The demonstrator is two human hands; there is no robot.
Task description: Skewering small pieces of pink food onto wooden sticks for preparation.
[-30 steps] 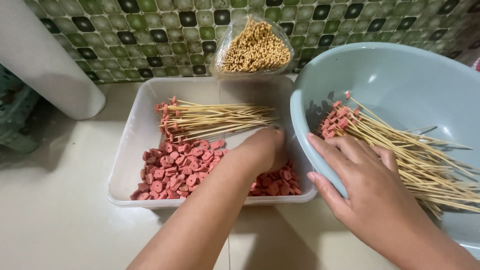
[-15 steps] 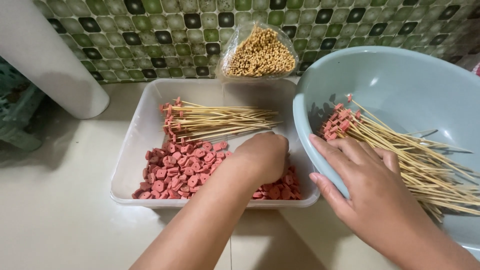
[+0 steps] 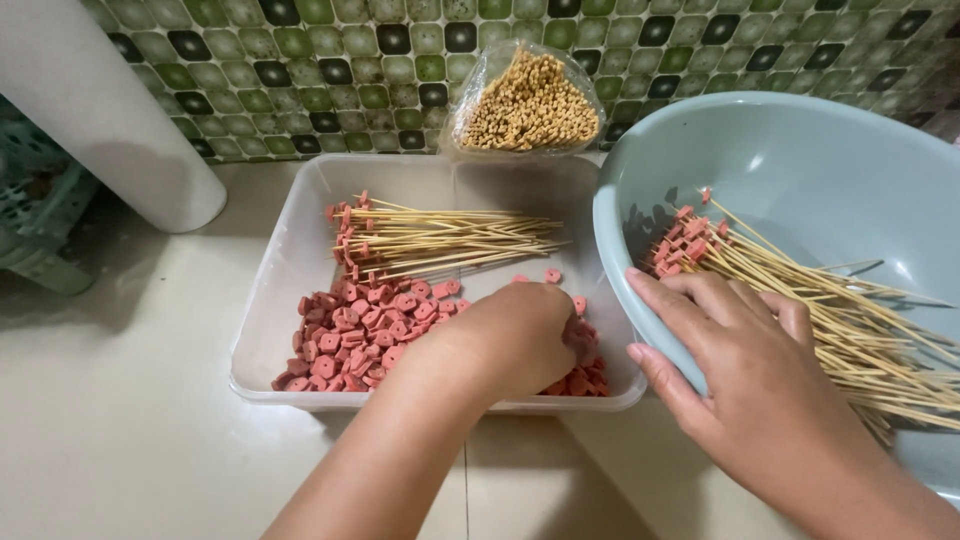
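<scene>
A clear plastic tray point(image 3: 285, 255) holds a pile of small pink sausage pieces point(image 3: 355, 330) and a row of bamboo skewers point(image 3: 440, 240) with pink pieces on their left tips. My left hand point(image 3: 515, 335) reaches down into the pieces at the tray's right end, its fingers curled and hidden among them. My right hand point(image 3: 745, 365) rests over the rim of a pale blue basin point(image 3: 800, 160), fingers spread on a bundle of loaded skewers point(image 3: 830, 310) lying inside it.
A clear bag of bare skewers point(image 3: 528, 100) leans against the green tiled wall behind the tray. A white pipe point(image 3: 100, 110) stands at the left, with a green basket point(image 3: 35, 215) beside it. Everything sits on a cream tiled floor.
My left hand has shifted slightly right and lower in the tray's pieces. My right hand stays on the basin rim and skewers.
</scene>
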